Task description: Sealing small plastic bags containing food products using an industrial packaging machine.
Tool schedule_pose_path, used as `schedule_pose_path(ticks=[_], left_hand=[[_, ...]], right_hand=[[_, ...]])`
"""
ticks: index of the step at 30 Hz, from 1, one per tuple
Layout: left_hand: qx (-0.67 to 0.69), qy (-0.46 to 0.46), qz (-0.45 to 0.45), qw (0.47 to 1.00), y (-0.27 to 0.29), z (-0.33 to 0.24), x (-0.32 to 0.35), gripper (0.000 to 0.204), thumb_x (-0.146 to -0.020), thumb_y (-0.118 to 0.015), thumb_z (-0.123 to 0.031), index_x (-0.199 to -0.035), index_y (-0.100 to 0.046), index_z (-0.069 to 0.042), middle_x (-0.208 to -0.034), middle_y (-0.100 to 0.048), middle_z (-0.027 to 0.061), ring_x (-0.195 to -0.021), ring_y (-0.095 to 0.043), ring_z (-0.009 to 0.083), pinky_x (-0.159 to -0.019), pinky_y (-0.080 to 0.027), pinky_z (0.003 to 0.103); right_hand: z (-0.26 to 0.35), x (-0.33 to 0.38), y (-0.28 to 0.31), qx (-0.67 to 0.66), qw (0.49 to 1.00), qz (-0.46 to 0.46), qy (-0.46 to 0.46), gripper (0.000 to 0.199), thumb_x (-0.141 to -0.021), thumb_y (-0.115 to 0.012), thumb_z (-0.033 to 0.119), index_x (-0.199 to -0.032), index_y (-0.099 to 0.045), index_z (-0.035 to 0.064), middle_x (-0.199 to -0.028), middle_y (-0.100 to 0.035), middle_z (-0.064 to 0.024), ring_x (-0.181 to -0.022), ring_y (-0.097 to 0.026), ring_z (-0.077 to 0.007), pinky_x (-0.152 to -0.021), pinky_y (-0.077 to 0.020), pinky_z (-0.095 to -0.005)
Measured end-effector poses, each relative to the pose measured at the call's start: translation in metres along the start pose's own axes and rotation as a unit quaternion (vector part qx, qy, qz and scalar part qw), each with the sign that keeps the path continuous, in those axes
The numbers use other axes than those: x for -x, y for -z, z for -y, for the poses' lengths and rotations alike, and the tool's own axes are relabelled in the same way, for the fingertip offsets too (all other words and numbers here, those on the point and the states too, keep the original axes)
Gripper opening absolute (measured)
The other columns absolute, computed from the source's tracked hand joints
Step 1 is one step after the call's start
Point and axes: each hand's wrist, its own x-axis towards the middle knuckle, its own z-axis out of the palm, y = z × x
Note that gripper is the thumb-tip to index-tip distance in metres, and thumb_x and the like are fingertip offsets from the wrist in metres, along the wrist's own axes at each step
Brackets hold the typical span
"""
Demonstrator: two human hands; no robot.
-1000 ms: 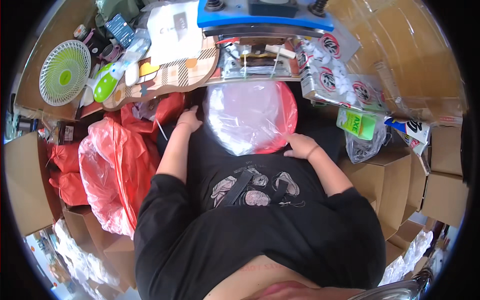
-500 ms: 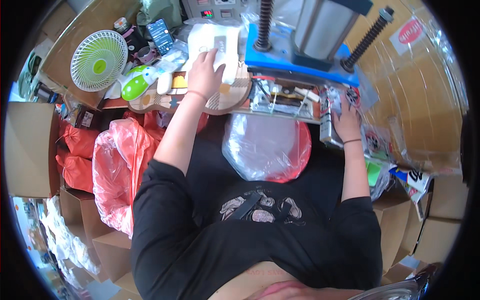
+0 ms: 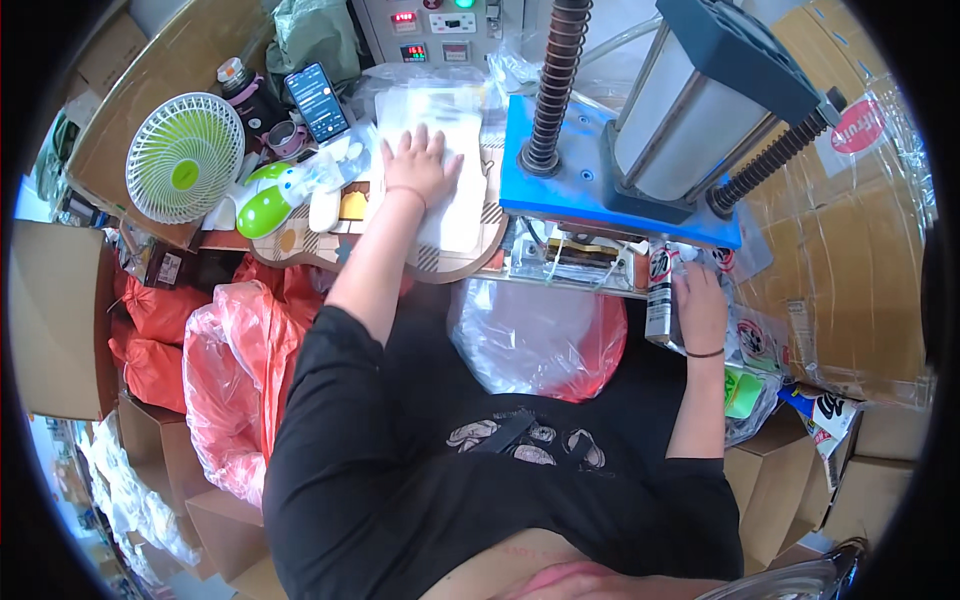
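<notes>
My left hand (image 3: 418, 168) lies flat with fingers spread on a stack of thin white sheets or bags (image 3: 455, 215). The stack rests on a patterned board with a wavy edge (image 3: 436, 272). My right hand (image 3: 701, 308) is at the right end of the bench, its fingers loosely bent over packaging. Beside its thumb side stands a narrow white-and-black printed box (image 3: 659, 298). What lies under the right fingertips is partly hidden, and no held thing shows. Between the hands stands a press with a blue plate (image 3: 560, 195), a metal cylinder and springs.
At the left are a green-and-white fan (image 3: 185, 160), a phone (image 3: 316, 103), a dark bottle (image 3: 250, 105) and a white computer mouse (image 3: 325, 210). A control box (image 3: 440, 45) stands behind. Red bags (image 3: 160, 305) and cardboard boxes (image 3: 60, 315) flank me. A plastic-covered round red thing (image 3: 540, 335) sits below the bench.
The view has tilted, so the bench appears lower. My left hand stays on the white stack, whose grey print no longer shows. My right fingers look more bent, still beside the printed box.
</notes>
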Motion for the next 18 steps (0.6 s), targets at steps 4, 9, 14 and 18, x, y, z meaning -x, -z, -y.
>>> schedule_pose_path(ticks=[4,9,14,18], left_hand=[[0.02,0.028,0.036,0.999,-0.008,0.003,0.035,0.069,-0.098,-0.037,-0.061,-0.156,-0.029,-0.025,-0.161,-0.029,0.0117,-0.15,-0.024,0.0325,-0.119,-0.011,0.061],[0.1,-0.036,-0.159,0.981,0.003,0.006,0.073,0.073,-0.096,-0.05,-0.05,-0.156,-0.029,-0.015,-0.16,-0.028,0.0171,-0.148,-0.026,0.0364,-0.118,-0.018,0.06],[0.045,-0.179,-0.049,0.982,0.018,-0.011,0.2,0.075,-0.09,-0.065,-0.038,-0.15,-0.034,-0.004,-0.153,-0.039,0.0198,-0.141,-0.038,0.0381,-0.114,-0.03,0.05],[0.138,-0.189,-0.089,0.968,0.009,0.005,0.193,0.049,-0.091,-0.068,-0.027,-0.132,-0.057,-0.002,-0.125,-0.064,0.0159,-0.115,-0.062,0.0269,-0.098,-0.047,0.039]], right_hand=[[-0.001,0.0,-0.004,-0.003,0.999,-0.032,-0.012,0.017,-0.093,-0.062,0.017,-0.106,-0.064,0.0063,-0.099,-0.065,-0.0179,-0.091,-0.064,-0.0377,-0.075,-0.0512,-0.045],[0.0,-0.003,0.006,0.024,0.999,-0.041,-0.007,0.019,-0.095,-0.061,0.018,-0.109,-0.065,0.0058,-0.097,-0.065,-0.0183,-0.089,-0.064,-0.0363,-0.074,-0.0505,-0.0435],[-0.004,0.002,0.01,-0.026,0.997,-0.074,0.026,0.019,-0.097,-0.058,0.016,-0.11,-0.063,0.0035,-0.097,-0.064,-0.0166,-0.085,-0.064,-0.0345,-0.076,-0.0505,-0.0402],[0.014,0.0,0.029,-0.111,0.975,-0.183,0.055,0.017,-0.1,-0.055,0.014,-0.109,-0.062,0.0015,-0.094,-0.063,-0.0154,-0.081,-0.062,-0.0323,-0.077,-0.0501,-0.0375]])
